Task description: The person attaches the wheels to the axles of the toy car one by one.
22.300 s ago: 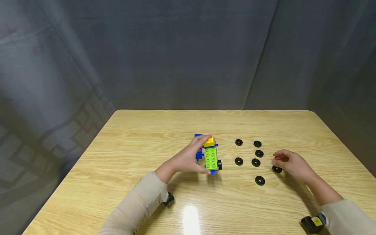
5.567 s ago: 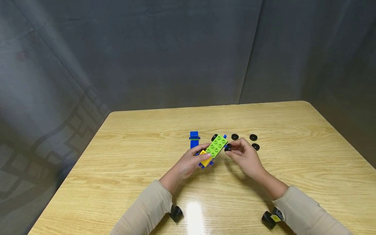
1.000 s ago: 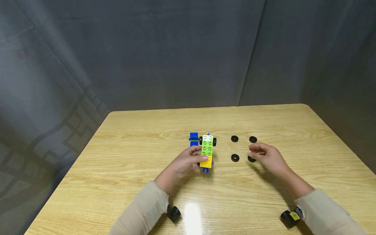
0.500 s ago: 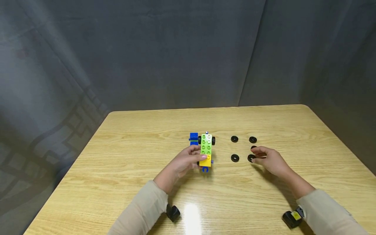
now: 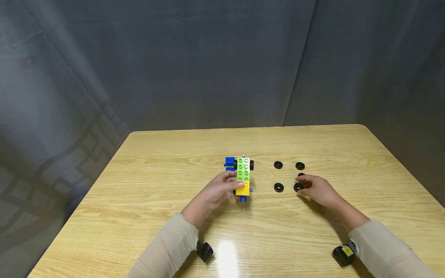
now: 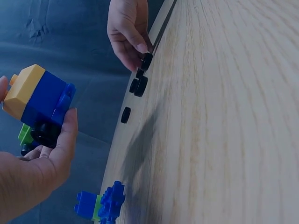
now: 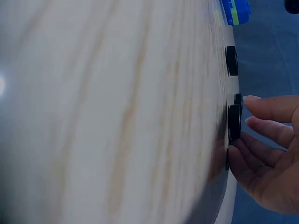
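Note:
My left hand (image 5: pixel 217 193) grips a toy brick car (image 5: pixel 243 170) by its yellow end, thumb on top and fingers along the side. Its studded body is light green and its base blue. In the left wrist view the car is raised off the table, and a black wheel (image 6: pixel 45 135) shows under the yellow brick (image 6: pixel 24 92). At the yellow end's right side a blue axle stub (image 5: pixel 251 190) is bare. My right hand (image 5: pixel 321 191) has its thumb and fingers around a black toy tire (image 5: pixel 298 187) at the table; how firmly is hard to see.
Several other black tires lie about, including one (image 5: pixel 279 187) left of the right hand and one (image 5: pixel 300 166) beyond it. A second blue brick piece (image 5: pixel 230 161) stands behind the left hand. The wooden table (image 5: pixel 156 166) ends at a grey curtain (image 5: pixel 208 69).
Since the earliest frames, more wheels have gone onto the car, it has been turned, and fewer tires lie loose. Over the last second my right hand has stayed by the same tire, shifting slightly.

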Action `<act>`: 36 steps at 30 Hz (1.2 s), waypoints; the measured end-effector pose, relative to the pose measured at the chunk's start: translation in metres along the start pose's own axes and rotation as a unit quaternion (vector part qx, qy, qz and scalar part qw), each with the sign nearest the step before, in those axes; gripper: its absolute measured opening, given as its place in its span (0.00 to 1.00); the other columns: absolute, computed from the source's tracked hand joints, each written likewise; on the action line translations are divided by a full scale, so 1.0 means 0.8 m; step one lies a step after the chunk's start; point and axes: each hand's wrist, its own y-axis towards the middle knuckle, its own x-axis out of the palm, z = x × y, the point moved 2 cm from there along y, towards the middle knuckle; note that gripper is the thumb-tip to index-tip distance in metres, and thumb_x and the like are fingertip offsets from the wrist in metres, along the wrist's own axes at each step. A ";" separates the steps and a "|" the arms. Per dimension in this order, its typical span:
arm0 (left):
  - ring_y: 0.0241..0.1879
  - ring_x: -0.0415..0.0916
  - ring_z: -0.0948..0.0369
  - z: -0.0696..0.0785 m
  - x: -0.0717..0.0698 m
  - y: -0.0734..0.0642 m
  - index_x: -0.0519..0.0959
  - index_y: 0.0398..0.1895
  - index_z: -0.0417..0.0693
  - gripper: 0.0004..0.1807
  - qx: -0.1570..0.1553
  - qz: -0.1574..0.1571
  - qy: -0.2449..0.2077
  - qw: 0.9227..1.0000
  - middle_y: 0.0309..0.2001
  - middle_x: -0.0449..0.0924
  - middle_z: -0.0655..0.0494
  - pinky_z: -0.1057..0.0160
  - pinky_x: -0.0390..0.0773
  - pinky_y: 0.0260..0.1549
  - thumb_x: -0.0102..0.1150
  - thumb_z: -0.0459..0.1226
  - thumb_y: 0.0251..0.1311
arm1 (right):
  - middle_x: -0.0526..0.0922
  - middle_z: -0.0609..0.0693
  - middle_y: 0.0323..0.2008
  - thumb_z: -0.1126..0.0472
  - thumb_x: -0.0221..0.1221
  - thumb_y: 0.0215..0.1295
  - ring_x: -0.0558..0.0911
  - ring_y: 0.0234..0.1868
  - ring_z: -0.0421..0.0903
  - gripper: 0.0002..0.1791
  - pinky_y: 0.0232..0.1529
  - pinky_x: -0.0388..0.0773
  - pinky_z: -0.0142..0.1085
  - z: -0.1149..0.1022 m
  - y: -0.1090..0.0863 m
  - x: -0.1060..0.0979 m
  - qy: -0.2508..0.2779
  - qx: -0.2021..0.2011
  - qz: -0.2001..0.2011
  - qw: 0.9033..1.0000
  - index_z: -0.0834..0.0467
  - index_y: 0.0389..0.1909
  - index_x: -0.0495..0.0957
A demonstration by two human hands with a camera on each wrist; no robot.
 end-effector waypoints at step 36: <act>0.34 0.72 0.60 0.000 0.001 -0.002 0.59 0.54 0.33 0.26 0.006 0.003 0.006 1.000 0.39 0.69 0.48 0.59 0.73 0.33 0.52 0.30 0.51 | 0.73 0.60 0.35 0.69 0.59 0.49 0.72 0.27 0.47 0.17 0.21 0.70 0.35 -0.009 0.003 0.004 -0.012 0.009 0.004 1.000 0.67 0.42 0.73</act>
